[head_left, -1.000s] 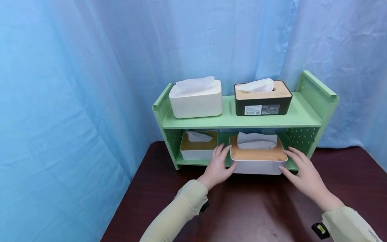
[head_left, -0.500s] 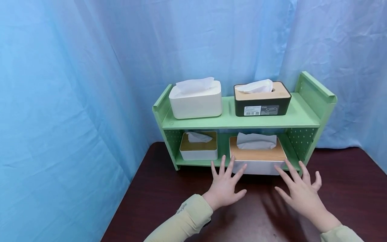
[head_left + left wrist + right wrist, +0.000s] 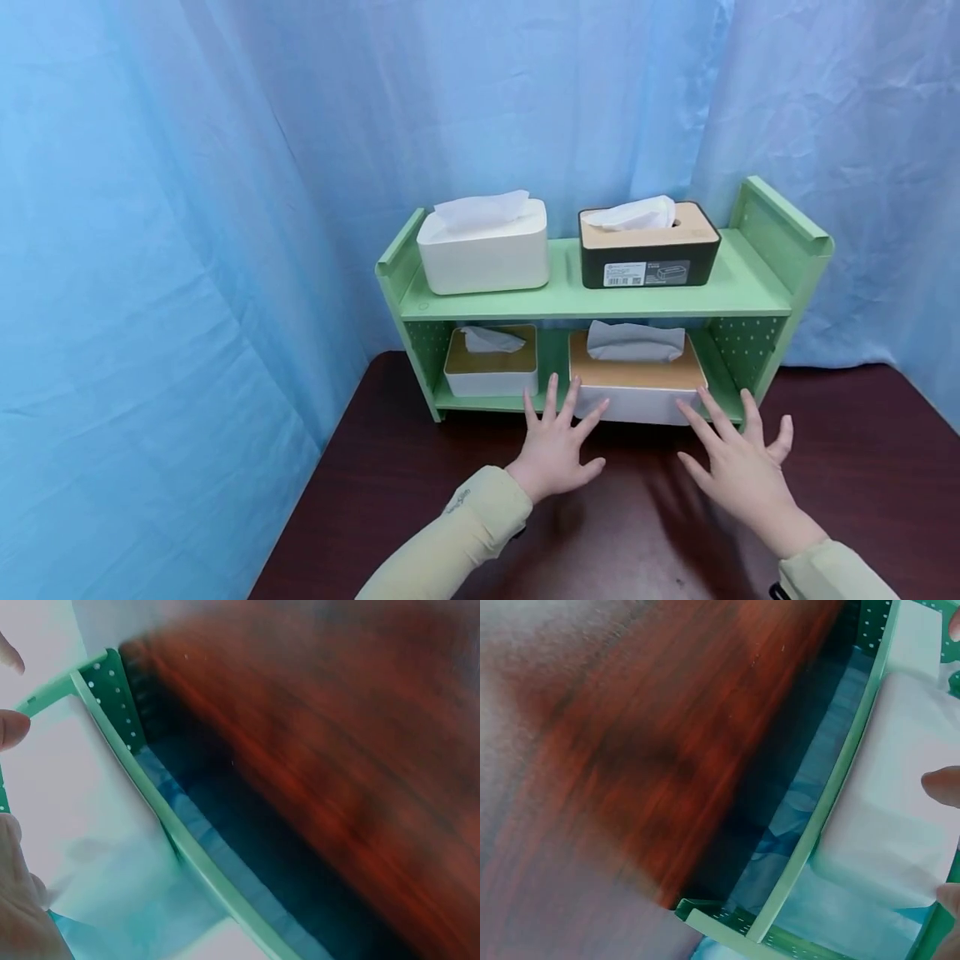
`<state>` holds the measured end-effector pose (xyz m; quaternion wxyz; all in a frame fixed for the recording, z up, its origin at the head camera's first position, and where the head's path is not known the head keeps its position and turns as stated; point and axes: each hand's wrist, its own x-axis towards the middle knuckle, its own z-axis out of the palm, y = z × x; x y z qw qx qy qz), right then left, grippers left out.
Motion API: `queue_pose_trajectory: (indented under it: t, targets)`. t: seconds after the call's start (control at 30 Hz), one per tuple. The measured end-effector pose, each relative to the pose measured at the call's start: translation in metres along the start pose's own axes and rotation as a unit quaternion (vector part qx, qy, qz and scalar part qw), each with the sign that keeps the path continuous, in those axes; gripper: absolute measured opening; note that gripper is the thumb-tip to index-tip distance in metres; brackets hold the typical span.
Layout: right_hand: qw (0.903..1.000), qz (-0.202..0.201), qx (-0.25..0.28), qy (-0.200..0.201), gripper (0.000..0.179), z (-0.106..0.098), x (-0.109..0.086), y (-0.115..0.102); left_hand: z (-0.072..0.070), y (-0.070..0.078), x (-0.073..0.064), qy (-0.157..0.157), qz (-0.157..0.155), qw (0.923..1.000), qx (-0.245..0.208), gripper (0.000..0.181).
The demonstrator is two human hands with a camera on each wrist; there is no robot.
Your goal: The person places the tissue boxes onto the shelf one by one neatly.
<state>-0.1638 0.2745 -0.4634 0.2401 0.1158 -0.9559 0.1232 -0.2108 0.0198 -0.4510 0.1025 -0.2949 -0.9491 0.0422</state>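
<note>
A white tissue box with a light wooden lid [image 3: 637, 404] sits on the lower right of the green two-tier shelf [image 3: 600, 304], a tissue standing out of its slot. My left hand [image 3: 553, 458], fingers spread, has its fingertips at the left part of the box's front face. On the right part lie some fingertips of my right hand [image 3: 742, 475], also spread. In the right wrist view, a fingertip [image 3: 943, 786] overlaps the white front [image 3: 885, 802]. Neither hand grips anything. How firmly the fingertips touch cannot be seen.
A smaller wood-lidded tissue box [image 3: 491, 371] stands lower left. Above are a white tissue box [image 3: 483, 262] and a dark one with a label [image 3: 652, 267]. Dark wooden table [image 3: 420, 467] lies in front; a blue curtain [image 3: 480, 100] hangs behind.
Both hands opened from a curved pose at the box's sides to spread fingers before its front. Over the last half second, the box has shifted slightly back into the shelf.
</note>
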Motion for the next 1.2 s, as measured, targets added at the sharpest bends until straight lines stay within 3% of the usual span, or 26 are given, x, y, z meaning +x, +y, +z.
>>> queue_pose_trajectory:
  t: [0.37,0.67,1.0,1.2]
  targets:
    - [0.9998,0.008,-0.009,-0.018,0.076,0.005,0.016,0.013,0.002,0.001,0.029,-0.043,-0.025,0.9983,0.030,0.078]
    - [0.9982,0.017,-0.027,-0.050,0.069,0.007,0.025,0.022,0.005,0.004,0.043,-0.050,-0.045,0.9969,0.041,0.077]
    - [0.9988,0.025,-0.004,-0.041,0.067,0.007,0.026,0.017,0.007,0.003,0.044,-0.025,-0.055,0.9979,0.023,0.070]
    - [0.9989,0.036,0.019,-0.022,0.065,0.001,0.019,0.011,0.001,0.003,0.033,0.008,-0.054,0.9985,-0.003,0.068]
